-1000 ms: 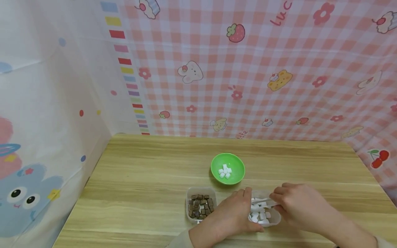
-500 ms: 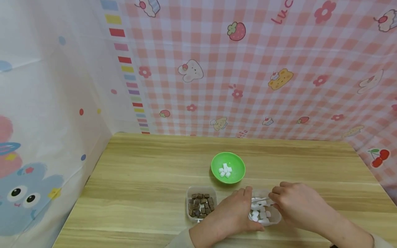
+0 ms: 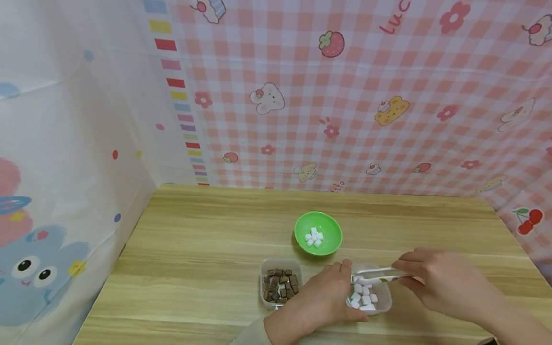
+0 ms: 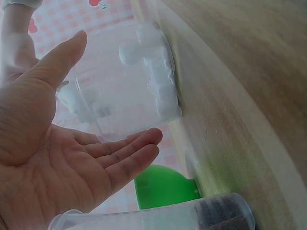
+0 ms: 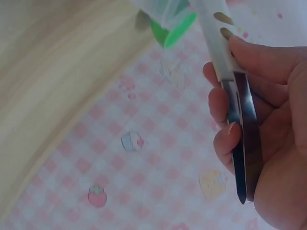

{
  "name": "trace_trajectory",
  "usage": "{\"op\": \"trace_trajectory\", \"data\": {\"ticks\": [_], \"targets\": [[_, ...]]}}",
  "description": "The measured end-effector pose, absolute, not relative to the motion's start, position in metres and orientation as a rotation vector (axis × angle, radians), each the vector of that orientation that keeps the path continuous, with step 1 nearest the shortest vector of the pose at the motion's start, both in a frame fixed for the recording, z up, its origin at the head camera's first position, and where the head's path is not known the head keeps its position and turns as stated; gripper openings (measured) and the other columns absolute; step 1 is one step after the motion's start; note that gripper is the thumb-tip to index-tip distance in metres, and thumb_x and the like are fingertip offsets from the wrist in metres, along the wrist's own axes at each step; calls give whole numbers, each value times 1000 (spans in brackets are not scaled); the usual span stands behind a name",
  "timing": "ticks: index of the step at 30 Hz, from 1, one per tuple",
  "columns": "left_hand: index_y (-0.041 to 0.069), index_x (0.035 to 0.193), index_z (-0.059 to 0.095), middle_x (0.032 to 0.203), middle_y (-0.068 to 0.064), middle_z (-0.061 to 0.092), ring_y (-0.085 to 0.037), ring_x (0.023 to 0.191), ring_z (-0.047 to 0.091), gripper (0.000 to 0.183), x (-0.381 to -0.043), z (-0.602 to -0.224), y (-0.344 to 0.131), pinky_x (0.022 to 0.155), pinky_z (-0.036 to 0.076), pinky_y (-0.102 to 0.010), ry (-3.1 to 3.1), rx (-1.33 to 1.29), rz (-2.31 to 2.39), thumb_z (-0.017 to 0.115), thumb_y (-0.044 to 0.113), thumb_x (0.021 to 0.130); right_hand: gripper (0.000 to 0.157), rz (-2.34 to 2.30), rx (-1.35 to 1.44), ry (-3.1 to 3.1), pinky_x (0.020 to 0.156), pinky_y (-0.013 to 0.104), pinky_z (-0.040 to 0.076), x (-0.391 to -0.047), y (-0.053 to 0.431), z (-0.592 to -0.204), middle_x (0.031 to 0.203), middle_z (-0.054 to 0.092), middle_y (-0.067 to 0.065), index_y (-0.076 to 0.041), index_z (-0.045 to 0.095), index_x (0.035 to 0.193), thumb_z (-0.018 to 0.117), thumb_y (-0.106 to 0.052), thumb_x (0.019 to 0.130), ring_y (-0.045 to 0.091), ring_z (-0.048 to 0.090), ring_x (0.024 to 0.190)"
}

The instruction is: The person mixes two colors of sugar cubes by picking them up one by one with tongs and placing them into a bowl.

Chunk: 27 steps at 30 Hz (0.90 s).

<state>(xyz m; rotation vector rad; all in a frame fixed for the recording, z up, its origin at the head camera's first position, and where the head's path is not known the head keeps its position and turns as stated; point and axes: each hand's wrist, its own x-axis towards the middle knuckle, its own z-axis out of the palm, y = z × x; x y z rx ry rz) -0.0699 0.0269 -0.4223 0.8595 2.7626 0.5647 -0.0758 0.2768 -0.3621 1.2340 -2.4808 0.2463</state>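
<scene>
My left hand steadies a clear plastic container of white cubes, thumb at its near side and fingers at its far side. In the left wrist view, the container stands between thumb and fingertips. My right hand grips white tongs with gold marks, their arms reaching over the container from the right. A white cube shows at the tongs' tips, partly beside my left fingers. The right wrist view shows the tongs' metal handle end in my curled fingers.
A green bowl with several white cubes stands behind the containers. Left of my left hand, a second clear container holds brown cubes, partly hidden by my wrist. Patterned cloth hangs behind the wooden table.
My right hand has drawn back to the right with the tongs, and more of their two arms shows. My left hand stays at the container. The view has shifted slightly.
</scene>
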Motion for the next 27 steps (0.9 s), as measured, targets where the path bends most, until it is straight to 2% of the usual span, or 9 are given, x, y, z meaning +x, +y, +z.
{"op": "trace_trajectory", "data": {"ticks": [1, 2, 4, 5, 7, 14, 21, 27], "targets": [[6, 130, 53, 103, 2, 58, -6, 90, 55, 88, -70, -422, 27, 86, 54, -18, 2762, 858, 564, 89, 62, 73, 20, 261, 1215, -2475, 59, 23, 56, -75, 279, -360, 87, 73, -10, -14, 80, 90, 80, -33, 94, 4, 66, 72], [6, 130, 53, 103, 2, 58, -6, 90, 55, 88, -70, -422, 27, 87, 54, -19, 2763, 856, 562, 89, 62, 73, 33, 282, 1201, -2469, 57, 19, 53, -75, 281, -358, 88, 73, -10, -13, 81, 90, 70, -42, 101, 3, 66, 72], [6, 131, 53, 104, 2, 58, -6, 92, 56, 89, -70, -423, 27, 88, 53, -19, 2766, 851, 557, 89, 63, 73, 59, 293, 1166, -2452, 58, 18, 54, -75, 284, -353, 88, 74, -9, -13, 82, 90, 45, -56, 108, 4, 68, 72], [6, 131, 53, 104, 2, 58, -6, 92, 56, 89, -70, -423, 27, 89, 53, -19, 2769, 850, 554, 89, 63, 73, 68, 298, 1151, -2439, 57, 17, 54, -75, 284, -351, 88, 75, -9, -13, 82, 89, 36, -59, 108, 4, 69, 71], [6, 131, 53, 104, 2, 59, -6, 93, 56, 89, -70, -423, 27, 89, 53, -19, 2772, 848, 551, 89, 63, 73, 67, 303, 1133, -2407, 57, 19, 56, -76, 284, -346, 88, 75, -8, -13, 83, 88, 38, -60, 107, 8, 70, 71], [-1, 151, 46, 128, -5, 63, -12, 116, 61, 108, -70, -423, 27, 103, 50, -22, 2766, 837, 530, 87, 64, 76, 60, 356, 1091, -2318, 59, 22, 57, -88, 276, -346, 91, 77, -5, -11, 83, 94, 45, -56, 109, 12, 73, 72], [1, 148, 47, 122, -2, 63, -10, 110, 60, 104, -71, -423, 27, 99, 52, -21, 2747, 829, 560, 89, 62, 74, 59, 378, 1038, -2272, 57, 35, 58, -107, 264, -361, 91, 78, 0, -10, 83, 95, 47, -55, 108, 18, 75, 72], [3, 146, 48, 119, 0, 63, -9, 108, 60, 101, -71, -423, 27, 98, 52, -21, 2745, 837, 554, 88, 63, 75, 62, 412, 1009, -2320, 55, 35, 57, -119, 258, -373, 92, 79, 1, -11, 83, 97, 44, -58, 107, 17, 75, 73]]}}
